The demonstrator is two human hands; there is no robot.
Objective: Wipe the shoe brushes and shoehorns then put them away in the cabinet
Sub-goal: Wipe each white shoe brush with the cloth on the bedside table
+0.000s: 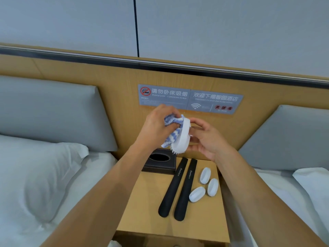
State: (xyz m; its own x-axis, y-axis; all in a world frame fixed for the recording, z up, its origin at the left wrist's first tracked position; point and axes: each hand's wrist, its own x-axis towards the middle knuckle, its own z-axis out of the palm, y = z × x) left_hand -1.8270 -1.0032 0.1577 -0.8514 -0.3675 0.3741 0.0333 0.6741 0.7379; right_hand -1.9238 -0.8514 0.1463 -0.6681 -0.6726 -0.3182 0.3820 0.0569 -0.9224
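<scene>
Gripping a blue-and-white cloth (pixel 171 128) in curled fingers, the left hand (pixel 156 127) is pressing it against a white brush (pixel 181 138) pinched by the right hand (pixel 207 138), above the worktop (pixel 142 202).

Hotel guest room. Evidence: wall sign (pixel 190 99) at 12 o'clock reading "welcome to stay" with a wifi symbol and no-smoking-in-bed notice; twin beds with white pillows (pixel 41 175) at 9 and 3 o'clock; wooden headboard panel (pixel 115 81).

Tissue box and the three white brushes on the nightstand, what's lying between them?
Two black shoehorns lie side by side between the tissue box and the three white brushes, as the head view shows.
</scene>
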